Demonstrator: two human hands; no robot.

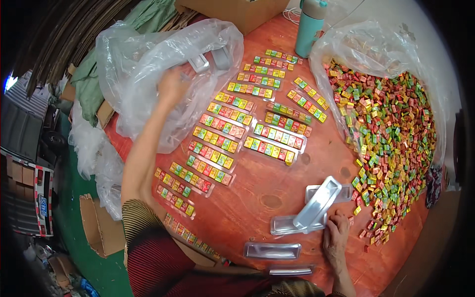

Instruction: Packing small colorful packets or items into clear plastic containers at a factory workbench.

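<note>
My left hand (173,86), smeared by motion, is over the clear plastic bag (143,99) at the far left of the table. Two trays, one clear (199,63) and one greyish (221,58), lie at the bag close to it. My right hand (338,232) rests low on the table, its fingers curled beside the end of some clear plastic trays (277,225); whether they grip anything is hidden. A long clear tray (319,200) lies aslant across the others. Nearer me are a single tray (272,250) and another one (291,270) at the table edge.
Rows of small colourful wrapped pieces in clear trays (217,137) cover the table's middle and left. A big plastic bag spills a heap of loose pieces (391,133) at right. A teal bottle (310,27) and a cardboard box (237,12) stand at the back.
</note>
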